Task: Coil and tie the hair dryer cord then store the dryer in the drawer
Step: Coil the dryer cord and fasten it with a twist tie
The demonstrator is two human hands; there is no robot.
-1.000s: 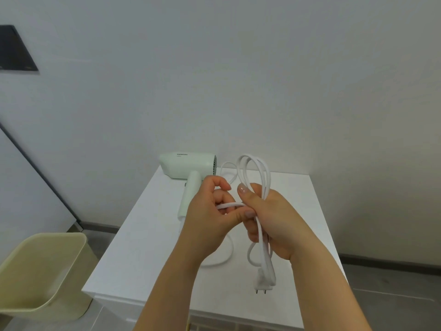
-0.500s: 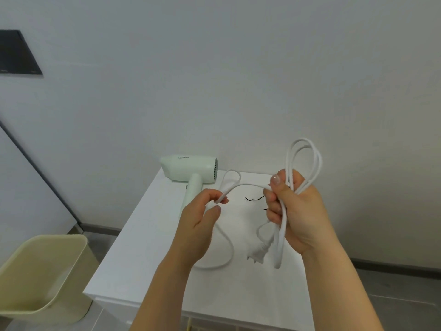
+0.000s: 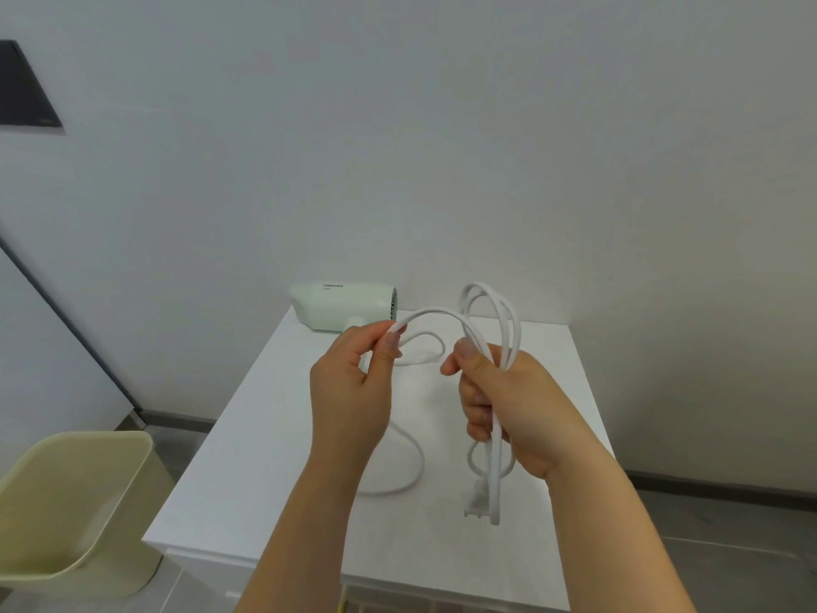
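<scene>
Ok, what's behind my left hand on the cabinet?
The hair dryer lies on the white cabinet behind the left hand, which pinches the cord; its body shows, but most of its handle is covered by the hand.

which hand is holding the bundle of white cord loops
The right hand: it grips the gathered loops of the white power cord, with the plug dangling below. The left hand only pinches one strand.

The left hand [image 3: 349, 391] mostly hides the handle of the hair dryer [image 3: 340, 303]; the right hand [image 3: 508, 404] covers the middle of the cord [image 3: 431, 311] bundle. The dryer's lettering is unreadably small. The frame's left edge crops the bin [image 3: 66, 502].
</scene>
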